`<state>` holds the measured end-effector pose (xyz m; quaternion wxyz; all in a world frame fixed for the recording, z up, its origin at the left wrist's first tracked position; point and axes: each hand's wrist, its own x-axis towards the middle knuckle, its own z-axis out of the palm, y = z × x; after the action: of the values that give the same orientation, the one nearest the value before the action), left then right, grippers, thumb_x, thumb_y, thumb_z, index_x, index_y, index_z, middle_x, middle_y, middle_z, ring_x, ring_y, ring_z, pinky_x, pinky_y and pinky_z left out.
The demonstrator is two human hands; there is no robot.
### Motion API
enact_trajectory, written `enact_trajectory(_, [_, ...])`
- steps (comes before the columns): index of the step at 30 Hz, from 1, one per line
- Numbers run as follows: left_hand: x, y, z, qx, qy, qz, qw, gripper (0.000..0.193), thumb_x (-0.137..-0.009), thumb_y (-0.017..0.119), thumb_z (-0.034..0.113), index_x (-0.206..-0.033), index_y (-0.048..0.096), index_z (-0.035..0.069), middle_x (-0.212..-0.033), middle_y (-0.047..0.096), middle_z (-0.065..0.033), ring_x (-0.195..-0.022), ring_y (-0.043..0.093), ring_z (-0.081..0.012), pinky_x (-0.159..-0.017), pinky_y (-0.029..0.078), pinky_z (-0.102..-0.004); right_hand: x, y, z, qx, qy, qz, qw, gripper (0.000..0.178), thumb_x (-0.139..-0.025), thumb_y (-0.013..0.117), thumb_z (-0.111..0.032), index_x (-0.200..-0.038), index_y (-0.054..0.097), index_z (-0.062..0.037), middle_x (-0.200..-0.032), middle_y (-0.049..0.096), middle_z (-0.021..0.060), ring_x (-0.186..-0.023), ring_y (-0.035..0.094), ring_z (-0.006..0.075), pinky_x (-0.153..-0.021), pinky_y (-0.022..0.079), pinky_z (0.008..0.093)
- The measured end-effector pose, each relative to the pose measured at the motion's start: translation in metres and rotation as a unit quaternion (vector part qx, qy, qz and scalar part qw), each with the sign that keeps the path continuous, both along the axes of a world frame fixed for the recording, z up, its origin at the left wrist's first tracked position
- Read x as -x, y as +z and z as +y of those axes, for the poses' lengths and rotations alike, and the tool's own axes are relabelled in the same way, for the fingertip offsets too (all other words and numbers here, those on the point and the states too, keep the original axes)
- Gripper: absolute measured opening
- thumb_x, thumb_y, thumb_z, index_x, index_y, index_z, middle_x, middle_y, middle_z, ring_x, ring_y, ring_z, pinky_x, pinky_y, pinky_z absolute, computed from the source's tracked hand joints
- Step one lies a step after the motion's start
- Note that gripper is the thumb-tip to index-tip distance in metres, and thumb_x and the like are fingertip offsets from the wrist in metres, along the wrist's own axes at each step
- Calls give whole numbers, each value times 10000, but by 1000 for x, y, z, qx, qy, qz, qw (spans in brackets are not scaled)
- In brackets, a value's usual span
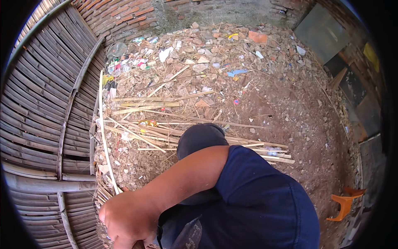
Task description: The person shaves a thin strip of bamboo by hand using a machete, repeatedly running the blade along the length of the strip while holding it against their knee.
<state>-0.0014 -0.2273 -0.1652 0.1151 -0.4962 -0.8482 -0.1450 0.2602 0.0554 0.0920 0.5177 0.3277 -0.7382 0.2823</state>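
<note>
My right arm, in a dark blue sleeve, reaches across to the lower left. At its end my right hand (130,216) is closed, its fingers curled downward and partly cut off by the lower edge. Something brown shows beneath the fingers, too little of it to name. A long pale bamboo strip (104,128) rises from beside the knuckles toward the far left, bending along the slatted wall. Whether the hand grips this strip is hidden. My left hand is out of the picture. My dark-clothed knee (201,137) shows behind the forearm.
Loose bamboo strips (145,103) lie across the rubble-strewn ground ahead. A bamboo slat wall (45,108) stands close on the left, a brick wall (124,14) at the back. An orange broken plastic piece (344,205) and leaning panels (323,33) are on the right.
</note>
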Motion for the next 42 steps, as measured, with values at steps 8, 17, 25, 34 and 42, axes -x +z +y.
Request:
enact_trajectory(8, [-2,-6,4,-6,-11,1,1000,470,-1008,585,366,-1318,661,22,-1048,730,-261,-913,691,-450,-853,545,-522,27,-13,3,-55,-105,83,989,220,-829,714,-310,-768,566,-159,-693,596,13,-663,611,281,-602,439,427])
enact_trajectory(17, [1,-4,10,-10,-12,8,1000,477,-1006,587,371,-1329,655,27,-1052,732,-256,-918,693,-447,-861,544,-525,53,-8,-9,-48,-89,121,987,263,-892,683,-354,-759,552,-168,-667,590,17,-635,605,276,-584,427,427])
enact_trajectory(25, [4,-6,6,-11,-9,8,1000,484,-1004,590,376,-1338,651,31,-1055,733,-252,-923,695,-445,-867,542,-528,41,2,-36,-28,-127,-58,990,359,-908,679,-464,-771,588,-144,-709,650,46,-689,657,325,-610,462,477])
enact_trajectory(34, [8,-4,6,-12,-15,16,1000,492,-1001,592,381,-1348,645,36,-1059,735,-247,-928,696,-441,-875,540,-530,68,12,-85,-39,-42,-176,983,337,-878,697,-445,-786,600,-136,-717,659,54,-703,665,328,-627,473,480])
enact_trajectory(42, [9,-5,3,-18,-15,16,1000,499,-999,594,385,-1357,641,40,-1063,737,-243,-933,698,-439,-881,539,-533,75,10,-95,-42,-22,-202,978,321,-852,713,-428,-800,611,-129,-724,667,61,-715,672,331,-643,482,484])
